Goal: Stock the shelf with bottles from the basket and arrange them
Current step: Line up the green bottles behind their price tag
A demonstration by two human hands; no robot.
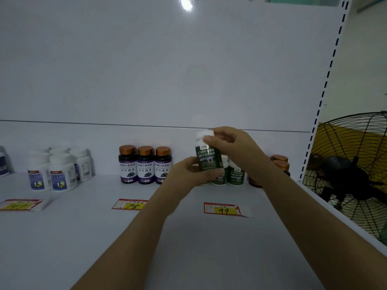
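Yellow price tags on the shelf [188, 237] read "99" [223, 210] and "78" [131, 205]; purple-labelled bottles [145, 165] read "压片糖果".

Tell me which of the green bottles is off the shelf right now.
The green bottle held up in both hands, left hand at its base, right hand at its white cap. The other green bottles stand on the shelf behind it.

Both bare forearms reach forward toward twelve o'clock. The left hand [189, 171] cups low; the right hand [232, 146] pinches above, at one o'clock from it.
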